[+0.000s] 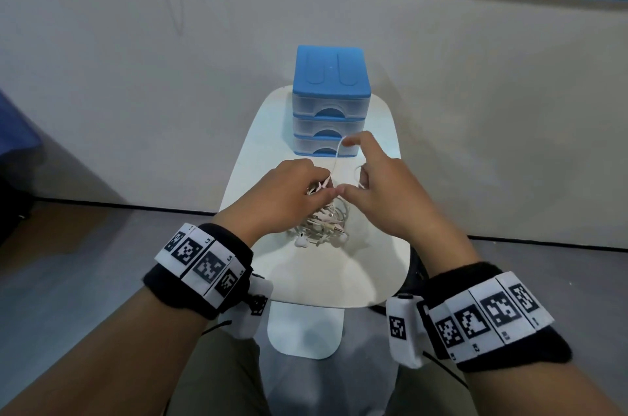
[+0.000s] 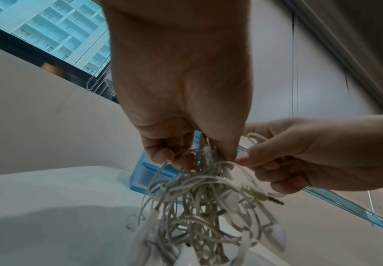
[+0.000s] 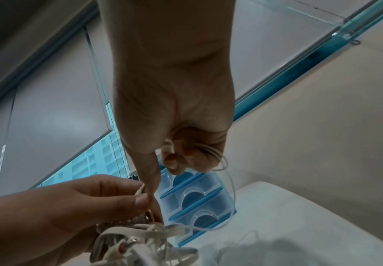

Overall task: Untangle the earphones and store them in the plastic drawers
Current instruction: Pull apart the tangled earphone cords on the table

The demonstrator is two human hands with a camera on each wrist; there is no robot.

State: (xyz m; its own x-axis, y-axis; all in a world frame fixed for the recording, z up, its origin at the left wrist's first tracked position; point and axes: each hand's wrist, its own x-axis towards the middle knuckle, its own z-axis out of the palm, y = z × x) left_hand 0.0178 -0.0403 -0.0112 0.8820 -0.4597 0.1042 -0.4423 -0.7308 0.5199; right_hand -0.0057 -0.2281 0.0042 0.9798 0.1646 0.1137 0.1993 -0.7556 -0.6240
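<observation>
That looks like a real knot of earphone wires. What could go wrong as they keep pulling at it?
The left hand grips the wire bundle while the right hand pulls one strand; pulling harder could tighten the knots. An earbud and plug dangle and might snag. All three drawers are shut, with both hands busy.

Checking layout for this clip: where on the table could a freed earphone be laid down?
Bare table lies near the front edge and left of the drawers. Crowded: the middle, where left hand and right hand work the earphone tangle.
</observation>
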